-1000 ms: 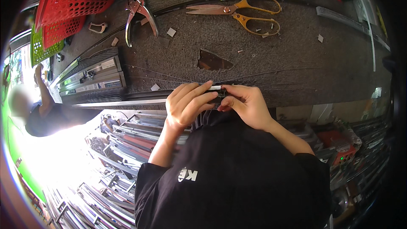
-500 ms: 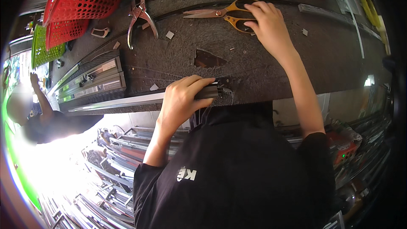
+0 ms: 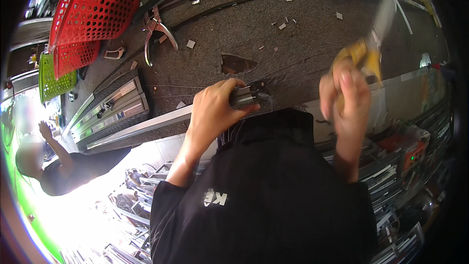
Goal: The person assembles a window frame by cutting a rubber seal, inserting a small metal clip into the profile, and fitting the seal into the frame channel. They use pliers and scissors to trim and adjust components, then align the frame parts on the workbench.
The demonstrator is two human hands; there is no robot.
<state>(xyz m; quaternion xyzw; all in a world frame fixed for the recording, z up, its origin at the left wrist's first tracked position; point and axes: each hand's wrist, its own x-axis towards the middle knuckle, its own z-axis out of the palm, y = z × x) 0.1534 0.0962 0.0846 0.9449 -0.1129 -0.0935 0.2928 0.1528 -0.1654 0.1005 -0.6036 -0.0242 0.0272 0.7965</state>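
Observation:
My left hand (image 3: 215, 102) is wrapped round the end of a long silvery metal profile (image 3: 154, 123), which lies along the near edge of the dark workbench (image 3: 303, 44). Off to the right, my right hand (image 3: 347, 90) grips scissors (image 3: 373, 61) by their yellow handles. Their blades point up and away from me, blurred by motion. The scissors are in the air, apart from the profile. Dark cord or strip ends show by the profile's end at my left hand.
Metal hand pliers (image 3: 155, 25) lie at the back left, near red perforated baskets (image 3: 97, 5) and a green one (image 3: 51, 82). More profiles (image 3: 112, 102) rest left of my hand. The bench covering has a torn hole (image 3: 237, 63). Another person (image 3: 66, 168) stands at far left.
My right hand has lifted the scissors off the bench and brought them nearer and to the right, blades swung upward. My left hand stays on the profile. The view has shifted slightly.

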